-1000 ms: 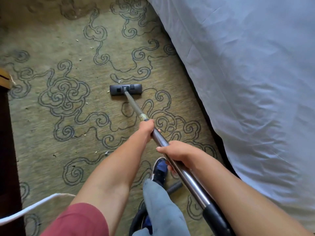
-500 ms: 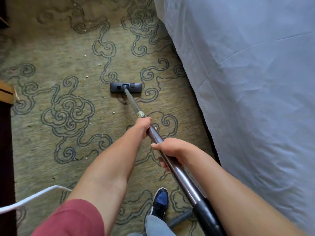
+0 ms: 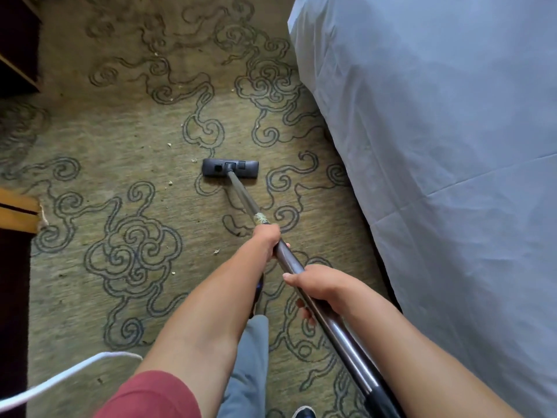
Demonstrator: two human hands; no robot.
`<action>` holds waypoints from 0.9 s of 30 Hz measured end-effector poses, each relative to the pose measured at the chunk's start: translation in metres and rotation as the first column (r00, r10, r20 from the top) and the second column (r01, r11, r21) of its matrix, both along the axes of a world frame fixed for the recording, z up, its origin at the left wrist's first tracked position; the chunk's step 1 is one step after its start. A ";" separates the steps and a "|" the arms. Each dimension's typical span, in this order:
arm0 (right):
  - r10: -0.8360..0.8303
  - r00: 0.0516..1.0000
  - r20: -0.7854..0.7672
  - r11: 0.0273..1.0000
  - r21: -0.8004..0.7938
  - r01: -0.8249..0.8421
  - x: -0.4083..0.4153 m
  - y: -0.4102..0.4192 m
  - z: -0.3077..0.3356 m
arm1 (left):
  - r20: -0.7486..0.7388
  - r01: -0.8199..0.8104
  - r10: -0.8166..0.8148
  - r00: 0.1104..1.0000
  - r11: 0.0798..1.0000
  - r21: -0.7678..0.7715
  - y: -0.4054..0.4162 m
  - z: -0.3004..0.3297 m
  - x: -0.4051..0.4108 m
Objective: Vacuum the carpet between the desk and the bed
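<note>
We see the vacuum wand (image 3: pixel 304 285) running on a long diagonal, from the lower right near our body up and to the left, where it points away from us toward the far end of the carpet (image 3: pixel 99 164). Its black floor head (image 3: pixel 230 168) lies flat on the carpet, with its long side set crosswise to the wand, roughly midway between the bed (image 3: pixel 446 164) and the dark furniture on the left.

The bed, covered in a pale blue sheet, fills the right side, and its edge runs close beside the wand without touching it. On the left edge stands the dark desk (image 3: pixel 13 297) with an orange-trimmed corner (image 3: pixel 19 214), well apart from the floor head. A white cord (image 3: pixel 63 374) loops across the lower left corner of the carpet. Small pale crumbs (image 3: pixel 170 183) lie scattered on the carpet, mostly left of the head and beyond it. A grey trouser leg (image 3: pixel 250 366) and a dark shoe (image 3: pixel 303 412) show below the arms.

Our left hand (image 3: pixel 266 236) is wrapped tight around the wand higher up, just below a pale band on the tube. Our right hand (image 3: pixel 319 286) grips the wand lower down, fingers curled beneath it, closer to us. The floor head lies well ahead of both hands.
</note>
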State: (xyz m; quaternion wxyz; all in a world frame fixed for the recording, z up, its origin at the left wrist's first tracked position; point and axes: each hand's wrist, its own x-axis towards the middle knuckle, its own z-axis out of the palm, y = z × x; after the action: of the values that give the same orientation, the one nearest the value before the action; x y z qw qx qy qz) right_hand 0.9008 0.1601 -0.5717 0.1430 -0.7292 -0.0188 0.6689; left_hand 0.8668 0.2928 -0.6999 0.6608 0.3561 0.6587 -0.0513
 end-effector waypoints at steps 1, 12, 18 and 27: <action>-0.002 1.000 0.005 1.000 0.000 0.002 0.008 0.016 -0.001 | 0.010 -0.008 0.008 1.000 1.000 -0.007 0.017 -0.003 0.008; -0.044 0.999 -0.009 0.999 0.011 0.044 0.067 0.209 0.000 | 0.004 0.059 -0.059 0.998 0.998 -0.011 0.211 -0.007 0.073; -0.035 0.999 0.010 0.994 0.101 0.034 0.100 0.307 -0.015 | 0.019 0.083 -0.083 0.996 0.997 0.011 0.313 -0.020 0.111; 0.058 0.996 0.069 0.982 0.174 -0.069 0.114 0.348 -0.037 | -0.015 0.065 -0.066 0.998 0.998 -0.010 0.369 -0.041 0.131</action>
State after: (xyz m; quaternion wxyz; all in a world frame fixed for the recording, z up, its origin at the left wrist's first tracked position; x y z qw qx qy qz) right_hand 1.0151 0.5083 -0.6090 0.1850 -0.7337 -0.1057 0.6453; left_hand 0.9981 0.6617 -0.7408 0.6554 0.3740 0.6514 -0.0787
